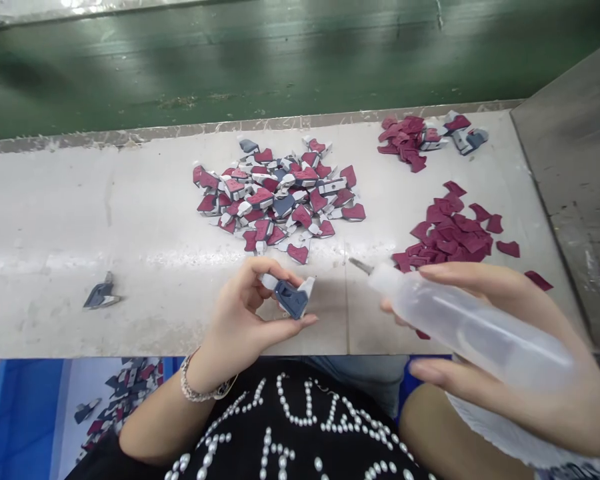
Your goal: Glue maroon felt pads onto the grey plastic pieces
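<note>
Between the thumb and fingers of my left hand (253,313) is a small grey-and-white plastic part (291,298), its dark grey recessed face turned up. My right hand (535,340) grips a translucent squeeze bottle (480,327), lying nearly level. Its thin metal nozzle (361,266) points left, apart from the plastic part. Just beyond my left hand lies a heap of similar parts with maroon faces (280,193). Flat maroon pieces (453,230) are piled beyond the bottle, partly covered by it.
A second cluster of maroon pieces (403,140) and several plastic parts (463,137) lies at the far right. One loose grey part (101,293) rests at the left. Below the bench's front edge stands a blue bin (27,413) with parts inside. A metal wall (575,173) bounds the right side.
</note>
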A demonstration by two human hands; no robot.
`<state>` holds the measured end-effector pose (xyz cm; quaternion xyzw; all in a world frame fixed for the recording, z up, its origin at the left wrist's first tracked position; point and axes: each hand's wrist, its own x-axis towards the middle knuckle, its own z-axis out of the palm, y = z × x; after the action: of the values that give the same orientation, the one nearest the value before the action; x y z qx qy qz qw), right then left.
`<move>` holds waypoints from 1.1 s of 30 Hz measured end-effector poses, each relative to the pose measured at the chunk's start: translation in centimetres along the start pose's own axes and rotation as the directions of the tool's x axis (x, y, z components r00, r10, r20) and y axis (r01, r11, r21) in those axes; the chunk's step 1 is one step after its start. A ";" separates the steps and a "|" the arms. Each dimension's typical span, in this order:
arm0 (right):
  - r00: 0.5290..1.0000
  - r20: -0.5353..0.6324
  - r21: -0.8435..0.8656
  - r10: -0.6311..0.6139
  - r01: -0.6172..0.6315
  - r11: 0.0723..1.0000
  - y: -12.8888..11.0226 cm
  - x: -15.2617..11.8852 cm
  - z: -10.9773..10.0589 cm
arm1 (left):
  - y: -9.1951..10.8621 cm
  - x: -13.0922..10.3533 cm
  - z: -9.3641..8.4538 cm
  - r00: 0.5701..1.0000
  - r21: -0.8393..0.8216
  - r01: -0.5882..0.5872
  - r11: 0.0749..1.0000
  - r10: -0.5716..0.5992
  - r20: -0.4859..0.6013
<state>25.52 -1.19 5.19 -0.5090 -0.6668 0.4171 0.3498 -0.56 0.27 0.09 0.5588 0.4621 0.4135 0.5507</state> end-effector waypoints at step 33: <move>0.763 -0.385 -0.275 0.519 -0.632 0.725 8.2 -3.2 -0.6 | -3.0 -1.7 0.3 0.972 0.030 0.220 0.975 -0.221 0.081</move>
<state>30.00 -3.08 -2.21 -0.8048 -0.4853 0.2880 0.1840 -0.81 -1.58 -2.87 0.5266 0.5022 0.3211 0.6060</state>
